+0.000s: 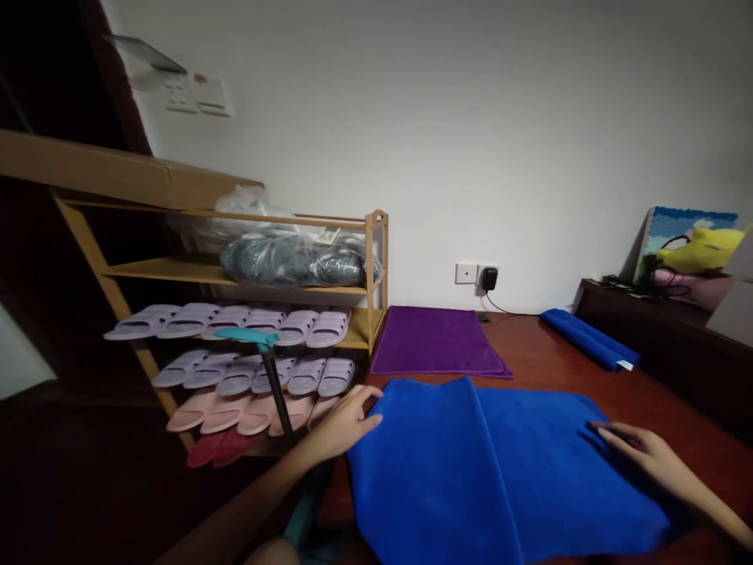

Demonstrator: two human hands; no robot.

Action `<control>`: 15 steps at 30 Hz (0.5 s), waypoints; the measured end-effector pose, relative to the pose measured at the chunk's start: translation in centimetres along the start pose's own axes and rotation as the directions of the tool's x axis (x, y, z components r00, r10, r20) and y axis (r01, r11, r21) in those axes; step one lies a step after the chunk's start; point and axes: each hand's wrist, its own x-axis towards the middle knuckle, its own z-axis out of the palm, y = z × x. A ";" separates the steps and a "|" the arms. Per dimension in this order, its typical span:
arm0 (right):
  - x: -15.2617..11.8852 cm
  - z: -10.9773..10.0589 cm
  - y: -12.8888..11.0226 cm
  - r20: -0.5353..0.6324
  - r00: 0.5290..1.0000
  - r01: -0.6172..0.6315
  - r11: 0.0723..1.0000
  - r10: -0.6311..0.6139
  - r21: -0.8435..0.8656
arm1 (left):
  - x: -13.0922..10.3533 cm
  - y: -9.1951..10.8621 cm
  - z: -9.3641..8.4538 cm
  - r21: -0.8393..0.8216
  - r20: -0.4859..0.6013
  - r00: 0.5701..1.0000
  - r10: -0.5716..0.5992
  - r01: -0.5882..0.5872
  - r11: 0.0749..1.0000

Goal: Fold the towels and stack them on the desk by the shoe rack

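A blue cloth [429,471] lies on the table in front of me, its left part bulging a little, with a raised fold or edge running down its middle. My left hand [350,420] is at the cloth's upper left edge, thumb and forefinger apart and touching the fabric. Over on the right side, my right hand [644,455] rests on the cloth with its fingers stretched out. Something dark shows at its fingertips; I cannot tell whether it is shadow. Just beyond the blue cloth lies a flat purple cloth [438,341].
A rolled blue cloth [588,339] with a white tag lies at the back right of the reddish-brown table [518,345]. Left stands a wooden rack [376,298] with several slippers [329,326]. A black plug [489,278] sits in the wall. A teal-topped pole [274,384] rises beside my left arm.
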 end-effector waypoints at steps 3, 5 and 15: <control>3.0 -0.5 1.4 -0.195 0.974 -0.136 0.986 0.115 -0.100 | 2.1 0.8 0.5 0.054 -0.106 0.994 -0.018 0.024 0.998; 4.9 -0.1 2.3 -0.274 0.948 -0.214 0.961 0.162 -0.174 | 3.4 1.4 1.2 0.122 -0.112 0.993 -0.045 0.059 0.991; 8.2 -0.6 6.1 -0.234 0.964 -0.184 0.953 0.127 -0.239 | 4.3 -0.7 0.5 -0.005 0.043 0.999 -0.010 0.010 1.000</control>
